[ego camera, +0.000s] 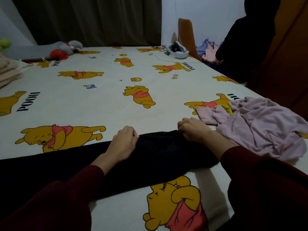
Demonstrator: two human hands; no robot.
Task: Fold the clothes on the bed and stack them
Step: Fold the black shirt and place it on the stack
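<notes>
Trousers (158, 152), black and limp, lay across the bed (103, 100) at six o'clock. The left hand (124, 142) and right hand (194, 130) each pinched the far edge. Soft and light, probably; best gripped at that hem. Pink clothes (260, 125) waited at three o'clock.

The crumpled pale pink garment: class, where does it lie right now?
The crumpled pale pink garment lies on the bed's right edge, just right of the right hand and the black garment.

Left hand (123, 141) lies palm-down, fingers (133, 133) curled, pointing toward 12 o'clock. Right hand (194, 130) likewise, knuckles raised. Both forearms extended, sleeves dark red.
</notes>
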